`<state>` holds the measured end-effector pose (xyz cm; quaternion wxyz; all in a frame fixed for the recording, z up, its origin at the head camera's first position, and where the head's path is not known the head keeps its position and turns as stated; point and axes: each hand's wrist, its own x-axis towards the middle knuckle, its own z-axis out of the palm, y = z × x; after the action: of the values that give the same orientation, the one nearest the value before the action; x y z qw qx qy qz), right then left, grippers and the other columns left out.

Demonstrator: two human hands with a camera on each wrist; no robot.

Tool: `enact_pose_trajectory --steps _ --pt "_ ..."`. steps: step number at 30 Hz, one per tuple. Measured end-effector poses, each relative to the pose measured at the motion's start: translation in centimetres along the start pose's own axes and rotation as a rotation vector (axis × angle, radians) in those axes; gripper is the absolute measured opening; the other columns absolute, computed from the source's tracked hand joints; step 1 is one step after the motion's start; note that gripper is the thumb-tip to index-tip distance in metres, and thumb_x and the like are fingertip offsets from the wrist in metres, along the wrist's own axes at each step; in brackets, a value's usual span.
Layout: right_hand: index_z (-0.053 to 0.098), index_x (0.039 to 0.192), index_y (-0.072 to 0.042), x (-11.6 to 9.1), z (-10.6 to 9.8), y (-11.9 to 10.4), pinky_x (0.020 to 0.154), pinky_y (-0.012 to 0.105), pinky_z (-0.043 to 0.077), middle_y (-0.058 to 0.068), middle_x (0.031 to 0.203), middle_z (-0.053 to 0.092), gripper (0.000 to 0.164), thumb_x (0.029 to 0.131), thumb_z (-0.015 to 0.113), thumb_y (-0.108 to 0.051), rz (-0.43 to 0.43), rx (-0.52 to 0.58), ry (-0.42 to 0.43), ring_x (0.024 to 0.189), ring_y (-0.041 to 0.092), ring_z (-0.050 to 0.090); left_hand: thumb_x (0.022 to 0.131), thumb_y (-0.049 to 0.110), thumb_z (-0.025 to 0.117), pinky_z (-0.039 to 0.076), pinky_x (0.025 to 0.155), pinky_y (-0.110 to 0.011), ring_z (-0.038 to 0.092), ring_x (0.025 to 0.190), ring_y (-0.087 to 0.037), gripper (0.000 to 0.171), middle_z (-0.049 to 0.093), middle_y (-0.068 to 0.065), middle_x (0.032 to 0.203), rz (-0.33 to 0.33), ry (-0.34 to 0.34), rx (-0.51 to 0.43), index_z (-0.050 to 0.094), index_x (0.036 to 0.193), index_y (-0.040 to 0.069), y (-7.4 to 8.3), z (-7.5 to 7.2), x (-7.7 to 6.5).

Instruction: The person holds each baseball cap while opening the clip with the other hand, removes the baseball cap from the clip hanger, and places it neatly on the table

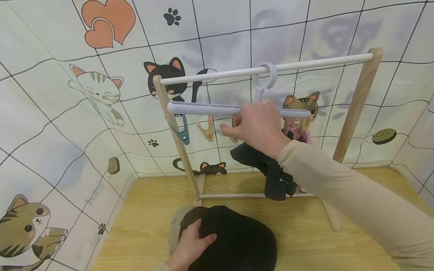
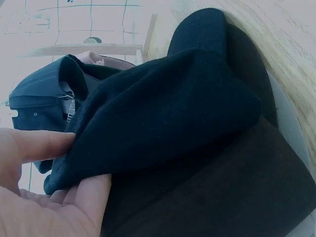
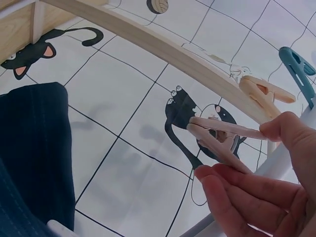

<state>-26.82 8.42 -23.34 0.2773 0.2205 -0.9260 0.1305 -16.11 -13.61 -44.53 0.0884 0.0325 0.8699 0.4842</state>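
Observation:
My left hand (image 1: 193, 247) pinches the edge of a black cap (image 1: 239, 244), thumb above and fingers beneath in the left wrist view. This cap lies over a brown cap (image 1: 188, 219) and a beige cap (image 1: 175, 232) on the tabletop. At the hanging rack, my right hand (image 1: 260, 126) pinches the handles of a pale pink clothespin (image 3: 217, 143), and its jaws hold nothing. The clothespin is at a lavender hanger (image 1: 206, 110) hooked over the white rail. A dark cap (image 1: 274, 182) and a pink item (image 1: 303, 137) hang at the hanger's right part.
A teal clothespin (image 1: 182, 132) and a yellowish clothespin (image 1: 208, 129) hang from the hanger's left part. The rack has wooden posts (image 1: 352, 111) and a white top rail (image 1: 214, 75). Cat-print walls (image 1: 219, 14) enclose the wooden tabletop (image 1: 120, 240).

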Motion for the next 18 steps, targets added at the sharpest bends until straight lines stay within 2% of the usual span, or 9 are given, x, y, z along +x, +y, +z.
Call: enact_pose_trajectory --steps 5,6,8,9,12,13,15,18 --pt "0.066 0.051 -0.023 -0.4 -0.1 0.0 0.065 0.044 0.036 -0.008 0.041 0.046 0.046 0.086 0.064 -0.052 0.001 0.039 0.005 0.047 0.019 0.045 0.089 0.019 0.067 0.036 0.097 -0.060 0.040 0.123 -0.053 0.070 0.039 -0.042 0.134 0.019 0.013 0.057 0.034 0.133 -0.024 0.1 -0.2 -0.2" --pt "0.066 0.051 -0.023 -0.5 -0.1 0.0 0.067 0.045 0.036 -0.009 0.042 0.047 0.046 0.086 0.063 -0.053 0.004 0.045 0.000 0.048 0.019 0.046 0.089 0.019 0.067 0.038 0.095 -0.059 0.047 0.118 -0.050 0.067 0.046 -0.040 0.126 0.041 0.020 0.072 0.036 0.131 -0.023 0.1 -0.2 -0.2" --pt "0.067 0.053 -0.023 -0.6 -0.1 0.2 0.069 0.045 0.036 -0.008 0.046 0.051 0.047 0.087 0.063 -0.055 0.006 0.061 -0.015 0.052 0.020 0.047 0.089 0.018 0.067 0.048 0.081 -0.051 0.059 0.092 -0.041 0.060 0.059 -0.031 0.102 0.082 0.034 0.091 0.042 0.128 -0.021 0.1 -0.3 -0.3" --pt "0.068 0.055 -0.022 -0.6 -0.2 0.3 0.069 0.045 0.036 -0.008 0.048 0.054 0.046 0.086 0.063 -0.056 0.003 0.062 -0.019 0.053 0.020 0.048 0.089 0.016 0.067 0.050 0.072 -0.044 0.059 0.077 -0.033 0.054 0.060 -0.022 0.087 0.104 0.043 0.100 0.046 0.124 -0.019 0.1 -0.4 -0.3" --pt "0.071 0.061 -0.021 -0.6 -0.4 0.7 0.065 0.041 0.036 -0.007 0.054 0.058 0.047 0.085 0.062 -0.061 -0.007 0.079 -0.040 0.056 0.020 0.049 0.089 0.010 0.066 0.039 0.049 -0.029 0.040 0.051 -0.013 0.034 0.044 0.000 0.061 0.160 0.052 0.060 0.052 0.110 -0.013 -0.1 -0.8 -0.4" --pt "0.071 0.063 -0.020 -0.5 -0.5 0.9 0.064 0.040 0.036 -0.007 0.056 0.059 0.047 0.085 0.062 -0.061 -0.022 0.095 -0.044 0.057 0.020 0.050 0.090 0.008 0.064 0.035 0.046 -0.026 0.038 0.047 -0.010 0.027 0.044 0.001 0.059 0.166 0.043 0.024 0.052 0.106 -0.010 -0.2 -1.0 -0.4" --pt "0.072 0.067 -0.017 -0.5 -0.7 1.6 0.060 0.037 0.035 -0.006 0.056 0.059 0.045 0.086 0.064 -0.057 -0.058 0.157 -0.064 0.056 0.019 0.050 0.090 0.003 0.063 0.040 0.043 -0.022 0.043 0.044 -0.008 0.016 0.050 0.001 0.058 0.192 0.037 -0.012 0.051 0.098 -0.006 -0.3 -1.4 -0.4" --pt "0.072 0.073 -0.014 -0.7 -1.2 3.1 0.058 0.034 0.036 -0.005 0.059 0.059 0.034 0.090 0.066 -0.042 -0.114 0.275 -0.116 0.059 0.016 0.050 0.090 -0.002 0.060 0.046 0.044 -0.024 0.051 0.045 -0.011 0.009 0.057 -0.004 0.060 0.225 0.021 -0.033 0.051 0.091 -0.002 -0.3 -2.1 -0.3"
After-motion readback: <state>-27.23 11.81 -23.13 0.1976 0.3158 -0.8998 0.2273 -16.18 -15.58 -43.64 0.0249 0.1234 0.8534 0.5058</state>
